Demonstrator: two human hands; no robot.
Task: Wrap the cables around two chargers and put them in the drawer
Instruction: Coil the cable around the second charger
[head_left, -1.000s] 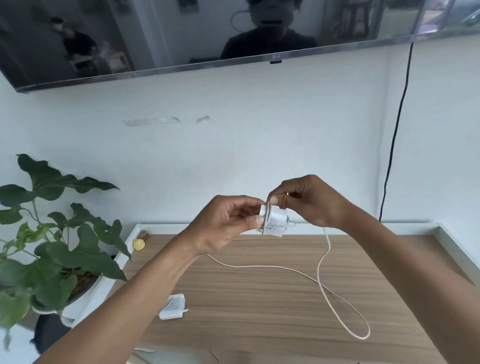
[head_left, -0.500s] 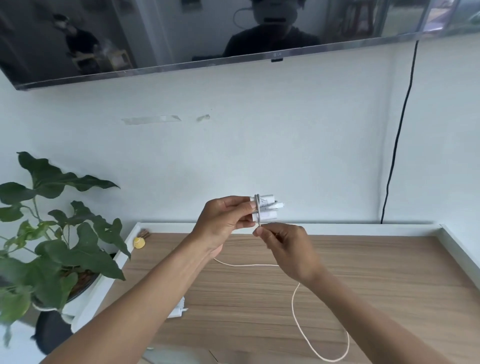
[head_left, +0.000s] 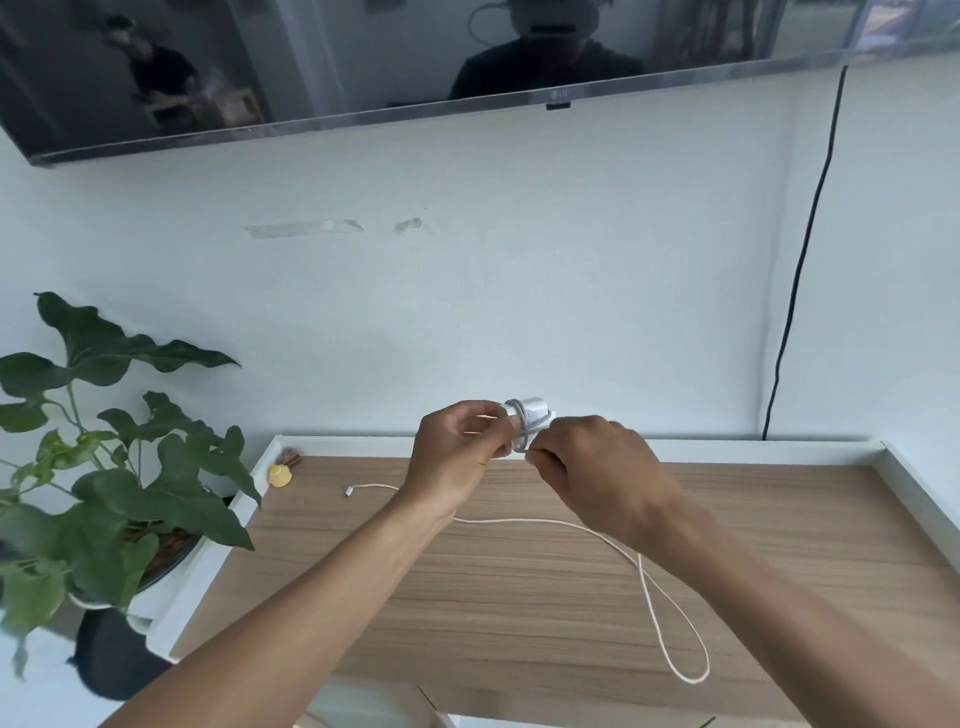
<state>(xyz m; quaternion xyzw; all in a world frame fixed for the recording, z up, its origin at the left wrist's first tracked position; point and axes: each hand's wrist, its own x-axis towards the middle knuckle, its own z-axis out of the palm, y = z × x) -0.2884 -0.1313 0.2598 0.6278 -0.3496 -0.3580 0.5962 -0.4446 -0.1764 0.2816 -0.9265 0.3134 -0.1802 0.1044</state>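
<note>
My left fingers (head_left: 485, 415) curl round the near end of the white charger (head_left: 535, 417), pinching it and holding it up off the table. How much of its body they cover I cannot tell, since my left hand (head_left: 457, 452) hides that end. A few turns of cable (head_left: 519, 521) sit round the charger's middle. My right fingers (head_left: 540, 457) are bent in just below those turns, and they seem to nip the cable there. The back of my right hand (head_left: 597, 470) blocks the grip itself, and the charger's far side is blurred.

From my hands the loose cable drops out of sight behind my right wrist. It shows again on the wooden table (head_left: 519, 597) as a long loop near the front edge. The other run passes behind my left wrist and ends in a small plug (head_left: 349, 491) lying flat.

A small yellow object (head_left: 280, 475) sits at the table's left rear corner, too small to make out. A leafy plant (head_left: 130, 467) is cut off at the left edge, and the television (head_left: 260, 62) above is cropped by the top of the view.
</note>
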